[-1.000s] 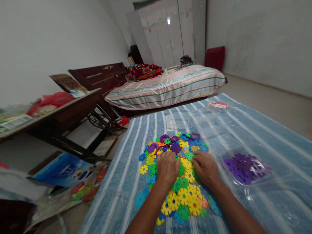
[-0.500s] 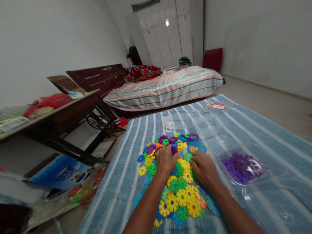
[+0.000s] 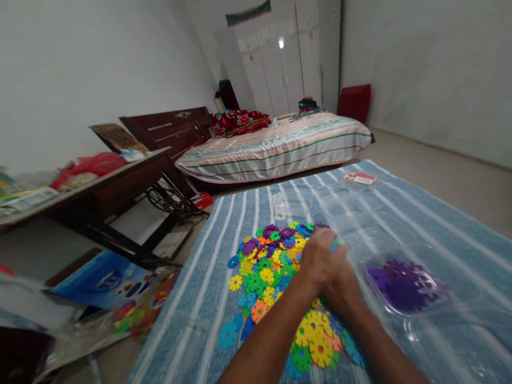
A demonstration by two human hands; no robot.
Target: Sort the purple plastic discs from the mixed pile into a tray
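My left hand [image 3: 318, 258] and my right hand [image 3: 342, 277] meet over the right side of a loose pile of notched plastic discs [image 3: 266, 274]. Both hands look closed, with the left partly covering the right. Motion blur and the overlap hide whatever lies between their fingers. Yellow, green, blue, orange and purple discs make up the pile. To the right of my hands, purple discs [image 3: 406, 285] are gathered in a clear plastic container [image 3: 374, 266].
A striped blue cloth [image 3: 192, 298] covers the work surface. Clear plastic and a red-and-white card [image 3: 360, 177] lie toward its far right. Beyond stands a bed [image 3: 276, 152]. At left are a sewing-machine table [image 3: 132, 176] and a blue box [image 3: 104, 280] below.
My left hand has moved right from the pile's far middle to meet my right hand. My right hand has shifted slightly. The camera view has shifted a little.
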